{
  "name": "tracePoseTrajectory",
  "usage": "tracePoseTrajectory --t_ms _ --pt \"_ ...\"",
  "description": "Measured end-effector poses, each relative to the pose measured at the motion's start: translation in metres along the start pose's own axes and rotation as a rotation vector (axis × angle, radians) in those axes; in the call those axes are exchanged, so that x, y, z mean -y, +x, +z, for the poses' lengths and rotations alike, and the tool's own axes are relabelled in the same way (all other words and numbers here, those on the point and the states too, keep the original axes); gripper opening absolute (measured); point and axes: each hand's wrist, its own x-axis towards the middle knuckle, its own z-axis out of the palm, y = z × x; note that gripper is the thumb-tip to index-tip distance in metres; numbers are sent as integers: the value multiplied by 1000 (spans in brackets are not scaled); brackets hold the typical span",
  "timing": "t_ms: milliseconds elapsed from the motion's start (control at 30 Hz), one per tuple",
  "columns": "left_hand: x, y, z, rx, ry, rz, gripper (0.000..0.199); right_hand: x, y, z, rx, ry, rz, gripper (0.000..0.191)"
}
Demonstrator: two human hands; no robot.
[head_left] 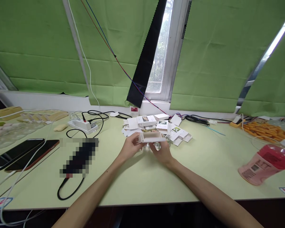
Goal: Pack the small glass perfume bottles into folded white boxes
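Spanning left hand (131,145) and right hand (163,153), each gripping one end, just before the carton pile (146,120): one white box (152,137), open-faced, presumably light, of thin stiff card, unslippery, easily crushed, best held lightly by its end edges.

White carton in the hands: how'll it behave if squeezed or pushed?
White carton looks thin-walled, so probably light for its size. Its open, hollow-looking side suggests it could buckle under a firm squeeze. Flat faces: likelier to slide than roll.
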Motion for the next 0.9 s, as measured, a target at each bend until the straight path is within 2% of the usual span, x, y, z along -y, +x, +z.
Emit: tracePoseTrajectory --t_ms 100,167,267,533,700,900 --pt "-5 0 1 45 -89 -161 41 2 0 1 22 102 80 43" --pt "-9 0 0 71 -136 -210 43 4 0 0 20 139 119 53" --pt "-11 -1 -1 89 -195 -249 46 5 0 0 17 173 152 56" --pt "-15 -3 1 87 -233 -251 73 2 -1 1 43 192 162 62" --pt "-17 -3 1 95 -229 -258 64 2 -2 1 81 204 156 63" --pt "-17 -3 0 76 -256 -266 65 2 -2 0 138 155 145 65"
